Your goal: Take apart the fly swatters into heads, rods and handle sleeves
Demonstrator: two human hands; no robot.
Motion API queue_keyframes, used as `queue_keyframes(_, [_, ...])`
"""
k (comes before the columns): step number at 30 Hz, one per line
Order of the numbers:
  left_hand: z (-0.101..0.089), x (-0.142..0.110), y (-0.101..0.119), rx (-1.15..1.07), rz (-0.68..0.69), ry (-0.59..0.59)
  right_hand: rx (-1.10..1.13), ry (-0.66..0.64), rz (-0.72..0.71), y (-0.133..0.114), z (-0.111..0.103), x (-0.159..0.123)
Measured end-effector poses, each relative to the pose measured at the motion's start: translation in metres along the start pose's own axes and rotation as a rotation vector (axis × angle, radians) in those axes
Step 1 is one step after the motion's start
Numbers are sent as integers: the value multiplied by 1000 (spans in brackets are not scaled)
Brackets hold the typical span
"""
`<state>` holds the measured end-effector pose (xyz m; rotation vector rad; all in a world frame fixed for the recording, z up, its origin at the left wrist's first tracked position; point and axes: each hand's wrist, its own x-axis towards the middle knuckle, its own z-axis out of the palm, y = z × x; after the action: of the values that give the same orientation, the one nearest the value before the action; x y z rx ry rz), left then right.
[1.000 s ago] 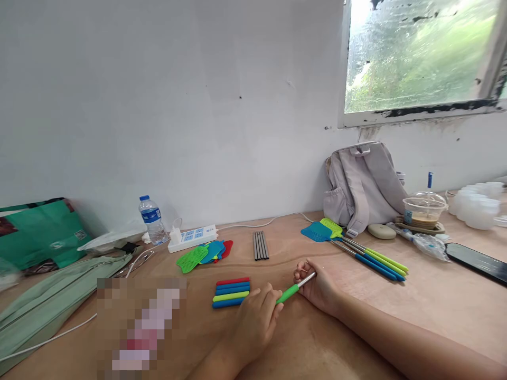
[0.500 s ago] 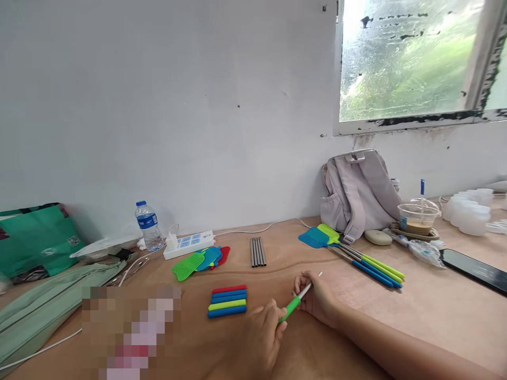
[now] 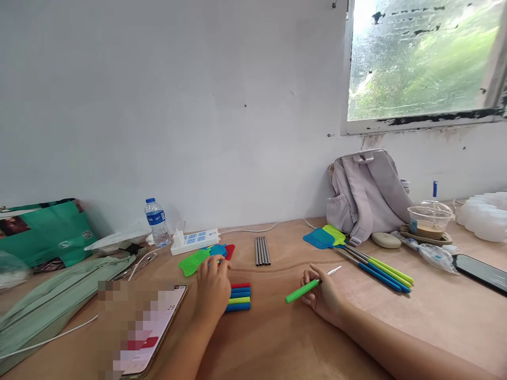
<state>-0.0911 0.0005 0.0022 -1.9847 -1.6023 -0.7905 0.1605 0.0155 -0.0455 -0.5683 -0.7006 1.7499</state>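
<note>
Right hand point(image 3: 322, 295), fingers clamped on green-handled rod point(image 3: 303, 291): light, stiff, slim metal; best held at its grippy sleeve. Left hand point(image 3: 213, 287), fingers curled together, touches flexible swatter heads point(image 3: 204, 257)

The left hand point(image 3: 213, 287) sits just left of the lower centre of the frame, back upward, its fingers curled down and forward, its forearm running to the bottom edge. The right hand point(image 3: 322, 295) lies right of centre, fingers pinched together with the thumb on top, its bare forearm stretching away to the lower right corner.
</note>
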Motion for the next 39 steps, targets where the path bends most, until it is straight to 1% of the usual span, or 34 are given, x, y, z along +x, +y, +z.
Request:
queue_keyframes(2, [5,4,-16,245,-82,-45,9,11,7,0,-2,2])
queue_keyframes(4, [9,4,-28,408,-141,-117,4,13,23,1,-3,2])
queue_keyframes(6, [11,3,-35,511,-167,-191,-1,13,40,1,-3,2])
queue_keyframes(8, [14,2,-40,558,-169,-261,6,12,43,1,-2,2])
queue_keyframes(11, [18,0,-42,540,-161,-347,16,12,36,1,-3,2])
queue_keyframes(14, [26,-3,-43,507,-166,-379,17,19,35,1,-4,3])
queue_keyframes(22, [47,-4,-49,441,-290,-353,9,19,47,1,-2,1])
queue_keyframes(25, [50,-4,-50,412,-296,-341,-12,18,43,1,0,0])
queue_keyframes(28, [49,-3,-49,400,-288,-325,-23,10,26,1,0,-1])
queue_keyframes(30, [45,-1,-47,393,-285,-289,-16,17,24,0,0,-1])
queue_keyframes(31, [43,0,-45,375,-282,-241,-11,24,29,0,0,-1])
queue_keyframes(34, [31,4,-40,240,-223,-6,-6,59,55,-3,1,-1])
queue_keyframes(36, [21,5,-33,107,-127,145,-25,76,79,-4,2,-2])
queue_keyframes(39, [4,5,-14,-145,6,319,-102,70,74,-9,5,-7])
